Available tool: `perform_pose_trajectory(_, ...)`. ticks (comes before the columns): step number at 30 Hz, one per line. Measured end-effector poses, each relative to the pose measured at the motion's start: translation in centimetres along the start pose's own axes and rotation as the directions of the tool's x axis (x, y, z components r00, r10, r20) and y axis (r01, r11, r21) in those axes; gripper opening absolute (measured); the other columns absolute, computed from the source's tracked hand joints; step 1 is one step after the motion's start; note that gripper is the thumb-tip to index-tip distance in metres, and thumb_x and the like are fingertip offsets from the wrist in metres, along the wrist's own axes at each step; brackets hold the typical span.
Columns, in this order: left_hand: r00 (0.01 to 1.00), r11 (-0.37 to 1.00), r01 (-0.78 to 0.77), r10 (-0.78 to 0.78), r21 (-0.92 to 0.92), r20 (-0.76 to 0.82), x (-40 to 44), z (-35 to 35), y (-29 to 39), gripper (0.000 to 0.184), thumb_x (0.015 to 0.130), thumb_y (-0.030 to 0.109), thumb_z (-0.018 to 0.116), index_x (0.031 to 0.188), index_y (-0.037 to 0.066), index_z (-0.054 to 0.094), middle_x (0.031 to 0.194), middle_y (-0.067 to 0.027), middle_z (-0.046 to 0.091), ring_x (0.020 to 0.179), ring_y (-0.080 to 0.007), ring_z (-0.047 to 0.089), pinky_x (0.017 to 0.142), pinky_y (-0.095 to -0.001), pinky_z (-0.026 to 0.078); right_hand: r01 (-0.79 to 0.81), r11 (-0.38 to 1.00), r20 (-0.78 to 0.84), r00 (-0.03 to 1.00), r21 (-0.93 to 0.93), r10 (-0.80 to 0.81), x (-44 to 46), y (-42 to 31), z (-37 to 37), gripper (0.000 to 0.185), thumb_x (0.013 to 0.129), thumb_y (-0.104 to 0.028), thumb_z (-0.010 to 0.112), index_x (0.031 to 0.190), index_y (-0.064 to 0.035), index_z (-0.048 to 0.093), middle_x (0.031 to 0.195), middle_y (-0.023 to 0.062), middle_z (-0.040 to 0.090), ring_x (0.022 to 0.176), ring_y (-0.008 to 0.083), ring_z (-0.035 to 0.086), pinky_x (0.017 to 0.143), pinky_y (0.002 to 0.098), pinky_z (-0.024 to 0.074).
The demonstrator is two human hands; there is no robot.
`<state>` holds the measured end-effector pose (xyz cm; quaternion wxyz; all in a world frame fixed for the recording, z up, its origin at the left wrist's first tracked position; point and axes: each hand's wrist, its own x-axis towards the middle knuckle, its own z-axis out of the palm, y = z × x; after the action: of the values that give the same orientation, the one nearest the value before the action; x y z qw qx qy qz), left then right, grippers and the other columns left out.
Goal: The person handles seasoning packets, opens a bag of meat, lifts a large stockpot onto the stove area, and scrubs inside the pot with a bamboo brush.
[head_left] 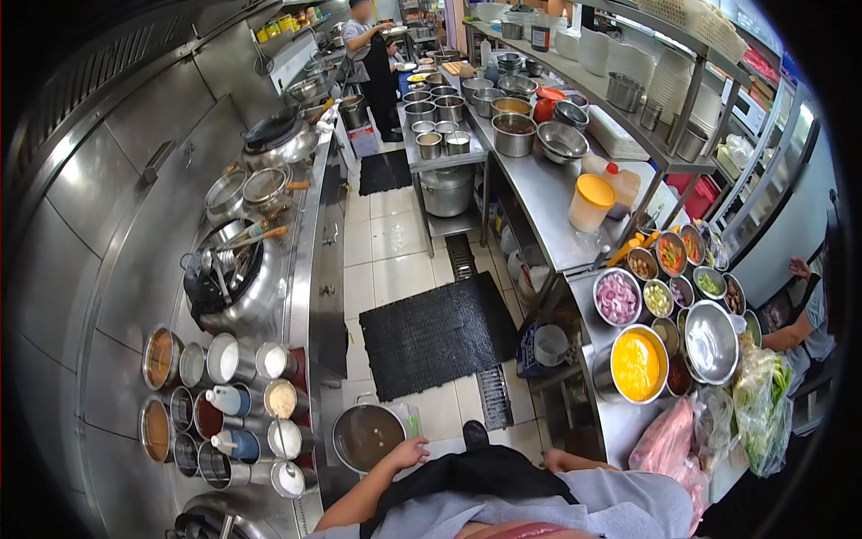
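Note:
My left hand (410, 452) is low in the view, beside the black apron (476, 476), its fingers curled loosely; whether it holds anything is too small to tell. Just left of it, a large metal pot (368, 437) with brown liquid stands on the floor. My right hand (555, 460) hangs at the apron's other side, its fingers mostly hidden. Right of it, on the steel counter, are a pot of yellow liquid (639, 364), a pot of sliced onions (618, 297), an empty metal bowl (710, 341) and bagged pink meat (666, 440).
Woks (229, 287) and seasoning pots (224, 359) line the left range. Black mats (440, 334) lie on the tiled floor. A person (364, 63) stands at the far end; another person's arm (790, 332) is at the right. A steel shelf (620, 108) overhangs the right counter.

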<state>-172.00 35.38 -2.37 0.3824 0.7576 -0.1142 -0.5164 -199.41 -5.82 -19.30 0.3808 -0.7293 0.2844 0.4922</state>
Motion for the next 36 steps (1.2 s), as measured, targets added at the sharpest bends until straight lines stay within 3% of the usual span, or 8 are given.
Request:
perform_pose_trajectory(4, 0.983, 0.984, 0.103, -0.123, -0.147, -0.139, -1.3, -2.4, 3.1, 0.048, 0.085, -0.005, 0.048, 0.132, 0.0, 0.05, 0.095, -0.0153, 0.068, 0.08, -0.02, 0.066, 0.061, -0.0283, 0.05, 0.13, 0.976, -0.159, 0.982, 0.175, -0.103, 4.0, -12.6, -12.4, 0.078, 0.086, 0.0, 0.055, 0.151, -0.0088, 0.013, 0.078, 0.0212, 0.066, 0.054, 0.0282, 0.067, 0.039, 0.04, 0.0513)
perform_pose_trajectory(12, 0.982, 0.956, 0.131, -0.162, -0.263, -0.101, -1.3, -3.3, 5.6, 0.057, 0.079, -0.012, 0.038, 0.135, -0.002, 0.045, 0.112, -0.021, 0.063, 0.087, -0.0243, 0.066, 0.069, -0.032, 0.054, 0.775, 0.464, -0.62, 0.626, 0.429, -0.473, -6.7, -38.7, -31.0, 0.078, 0.091, -0.006, 0.054, 0.152, -0.0108, 0.006, 0.074, 0.0141, 0.065, 0.054, 0.0218, 0.064, 0.052, 0.0368, 0.0541)
perform_pose_trajectory(15, 0.989, 0.956, 0.142, -0.149, -0.258, -0.011, 1.8, -3.1, 1.1, 0.058, 0.08, -0.011, 0.042, 0.136, 0.002, 0.046, 0.106, -0.018, 0.066, 0.087, -0.0226, 0.066, 0.071, -0.0318, 0.054, 0.815, 0.513, -0.594, 0.559, 0.268, -0.578, -7.3, -40.1, -30.3, 0.079, 0.092, -0.005, 0.054, 0.153, -0.0123, 0.005, 0.076, 0.0134, 0.065, 0.055, 0.0212, 0.065, 0.055, 0.0358, 0.0551)
perform_pose_trajectory(19, 0.997, 0.987, -0.011, -0.002, -0.158, -0.081, 3.1, -2.2, -2.7, 0.052, 0.081, -0.01, 0.049, 0.132, 0.001, 0.05, 0.1, -0.0149, 0.069, 0.091, -0.0196, 0.067, 0.073, -0.0315, 0.054, 0.537, 0.525, -0.36, 0.84, 0.66, -0.406, -7.6, -37.9, -26.8, 0.087, 0.09, -0.003, 0.054, 0.153, -0.0192, -0.004, 0.079, 0.0155, 0.064, 0.055, 0.0226, 0.064, 0.05, 0.0361, 0.0535)
perform_pose_trajectory(23, 0.991, 0.993, 0.03, -0.045, -0.113, -0.128, 1.2, -1.2, -3.1, 0.05, 0.08, -0.009, 0.05, 0.13, 0.0, 0.051, 0.1, -0.0163, 0.07, 0.093, -0.0205, 0.068, 0.074, -0.0313, 0.054, 0.572, 0.481, -0.456, 0.82, 0.664, -0.346, -7.1, -38.4, -28.8, 0.087, 0.091, -0.005, 0.055, 0.153, -0.0213, -0.004, 0.078, 0.0147, 0.063, 0.055, 0.0228, 0.063, 0.05, 0.0366, 0.0535)
perform_pose_trajectory(29, 0.99, 0.998, -0.054, 0.048, -0.042, -0.13, -0.3, -0.8, -1.6, 0.054, 0.079, -0.01, 0.052, 0.132, 0.0, 0.049, 0.1, -0.0182, 0.069, 0.093, -0.0205, 0.067, 0.076, -0.0315, 0.054, 0.798, 0.21, -0.656, 0.588, 0.564, -0.473, -15.3, -43.9, -37.3, 0.082, 0.093, -0.009, 0.055, 0.154, -0.0196, 0.001, 0.069, 0.0076, 0.059, 0.051, 0.0163, 0.057, 0.049, 0.0327, 0.0513)
perform_pose_trajectory(31, 0.989, 0.969, 0.142, -0.148, -0.202, -0.015, 1.0, -0.9, -2.0, 0.054, 0.08, -0.008, 0.057, 0.133, 0.0, 0.048, 0.102, -0.0186, 0.068, 0.093, -0.0199, 0.066, 0.076, -0.0316, 0.054, 0.847, 0.094, -0.705, 0.492, 0.523, -0.511, -18.2, -45.5, -38.9, 0.081, 0.092, -0.006, 0.055, 0.153, -0.0166, 0.002, 0.066, 0.0069, 0.058, 0.048, 0.0151, 0.054, 0.046, 0.031, 0.0484)
perform_pose_trajectory(36, 0.999, 0.988, 0.042, -0.046, -0.147, -0.024, 1.6, -0.8, -4.1, 0.054, 0.081, -0.004, 0.061, 0.133, 0.001, 0.049, 0.104, -0.0191, 0.068, 0.094, -0.02, 0.066, 0.079, -0.0317, 0.054, 0.918, 0.204, -0.692, 0.392, 0.341, -0.607, -18.8, -45.2, -35.8, 0.082, 0.092, -0.007, 0.055, 0.153, -0.0153, 0.002, 0.066, 0.0092, 0.058, 0.048, 0.0176, 0.056, 0.047, 0.0323, 0.0484)
